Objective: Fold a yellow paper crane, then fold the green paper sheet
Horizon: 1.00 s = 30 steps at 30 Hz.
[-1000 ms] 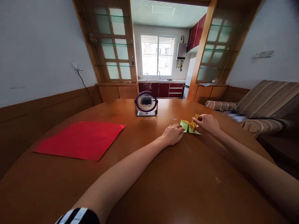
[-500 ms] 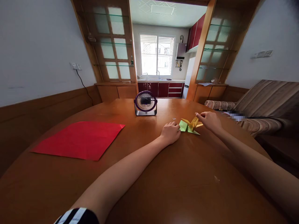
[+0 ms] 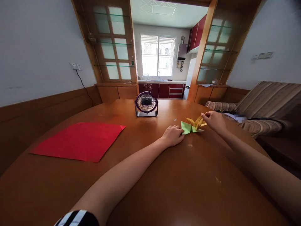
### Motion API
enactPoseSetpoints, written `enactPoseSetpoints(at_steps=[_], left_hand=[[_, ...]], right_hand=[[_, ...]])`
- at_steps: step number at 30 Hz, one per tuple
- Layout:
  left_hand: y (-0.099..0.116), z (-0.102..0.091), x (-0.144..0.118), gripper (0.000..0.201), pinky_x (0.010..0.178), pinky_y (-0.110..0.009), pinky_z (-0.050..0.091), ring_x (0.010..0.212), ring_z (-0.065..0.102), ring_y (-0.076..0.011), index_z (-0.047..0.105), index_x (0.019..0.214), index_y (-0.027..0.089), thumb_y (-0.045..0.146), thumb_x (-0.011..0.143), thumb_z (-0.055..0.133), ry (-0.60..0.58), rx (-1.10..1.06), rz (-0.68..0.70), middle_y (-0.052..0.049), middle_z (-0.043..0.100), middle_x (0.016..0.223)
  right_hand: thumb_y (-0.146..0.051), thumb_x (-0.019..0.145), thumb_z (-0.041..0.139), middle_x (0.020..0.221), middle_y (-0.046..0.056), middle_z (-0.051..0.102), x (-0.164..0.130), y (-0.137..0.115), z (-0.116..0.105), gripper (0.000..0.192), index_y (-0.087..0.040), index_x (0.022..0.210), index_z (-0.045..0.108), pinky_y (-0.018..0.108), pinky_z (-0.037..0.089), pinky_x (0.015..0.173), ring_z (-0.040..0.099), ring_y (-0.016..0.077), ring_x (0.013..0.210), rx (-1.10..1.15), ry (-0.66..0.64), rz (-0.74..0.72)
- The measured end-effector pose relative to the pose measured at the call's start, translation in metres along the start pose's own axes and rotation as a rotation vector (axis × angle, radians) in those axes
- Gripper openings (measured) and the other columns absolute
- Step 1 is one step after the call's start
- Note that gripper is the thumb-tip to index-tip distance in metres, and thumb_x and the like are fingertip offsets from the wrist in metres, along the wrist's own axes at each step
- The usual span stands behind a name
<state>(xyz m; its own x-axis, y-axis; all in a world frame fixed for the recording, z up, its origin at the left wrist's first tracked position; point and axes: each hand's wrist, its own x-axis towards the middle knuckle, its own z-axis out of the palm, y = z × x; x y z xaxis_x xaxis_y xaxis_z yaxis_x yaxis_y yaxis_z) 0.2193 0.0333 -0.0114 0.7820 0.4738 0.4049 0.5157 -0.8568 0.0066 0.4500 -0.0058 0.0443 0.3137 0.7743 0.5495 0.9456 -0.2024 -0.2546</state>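
A yellow origami crane (image 3: 198, 122) stands on the right part of the table, one raised tip pinched between the thumb and fingers of my right hand (image 3: 214, 121). Directly beneath and to its left lies a folded light-green paper piece (image 3: 186, 127), creased in the middle; part of it sits under the crane. The fingers of my left hand (image 3: 173, 136) curl onto the green piece's left edge, and their tips are partly hidden. Far to the left a large red paper sheet (image 3: 81, 141) lies flat, touched by neither hand.
A small dark purple desk fan (image 3: 147, 103) stands at the middle back of the wooden table (image 3: 188, 185). A striped armchair (image 3: 270, 103) is beyond the table's right edge. Shelved cabinets flank the kitchen opening behind.
Both hands have shifted slightly to the right, and the yellow crane and green paper have moved right with them. The red sheet and fan stay in place.
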Motion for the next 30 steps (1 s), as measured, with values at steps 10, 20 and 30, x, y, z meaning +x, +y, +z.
enactPoseSetpoints(at_steps=[10, 20, 30], left_hand=[[-0.002, 0.003, 0.001, 0.028, 0.096, -0.037, 0.043, 0.108, 0.058, -0.0218, 0.065, 0.11, 0.022, 0.034, 0.093, 0.045, -0.012, -0.012, -0.002, -0.006, 0.065, 0.111], [-0.002, 0.002, 0.001, 0.033, 0.096, -0.037, 0.043, 0.11, 0.058, -0.0222, 0.061, 0.118, 0.021, 0.033, 0.094, 0.044, 0.001, -0.026, 0.023, -0.006, 0.065, 0.115], [0.001, 0.0, 0.001, 0.039, 0.098, -0.037, 0.043, 0.113, 0.057, -0.0228, 0.055, 0.128, 0.02, 0.034, 0.094, 0.043, -0.008, -0.028, -0.004, -0.007, 0.061, 0.125]], right_hand=[[-0.044, 0.09, 0.041, 0.089, 0.009, 0.07, 0.001, 0.006, 0.004, 0.041, -0.018, 0.076, 0.07, 0.028, 0.029, 0.054, 0.059, 0.0211, 0.073, -0.077, 0.02, -0.048], [-0.047, 0.091, 0.041, 0.087, 0.008, 0.07, 0.002, 0.009, 0.008, 0.044, -0.018, 0.073, 0.068, 0.028, 0.03, 0.055, 0.06, 0.0206, 0.073, -0.106, -0.006, -0.087], [-0.053, 0.092, 0.036, 0.088, 0.009, 0.067, 0.0, 0.008, 0.006, 0.051, -0.018, 0.072, 0.067, 0.028, 0.03, 0.055, 0.059, 0.0204, 0.074, -0.092, -0.003, -0.077]])
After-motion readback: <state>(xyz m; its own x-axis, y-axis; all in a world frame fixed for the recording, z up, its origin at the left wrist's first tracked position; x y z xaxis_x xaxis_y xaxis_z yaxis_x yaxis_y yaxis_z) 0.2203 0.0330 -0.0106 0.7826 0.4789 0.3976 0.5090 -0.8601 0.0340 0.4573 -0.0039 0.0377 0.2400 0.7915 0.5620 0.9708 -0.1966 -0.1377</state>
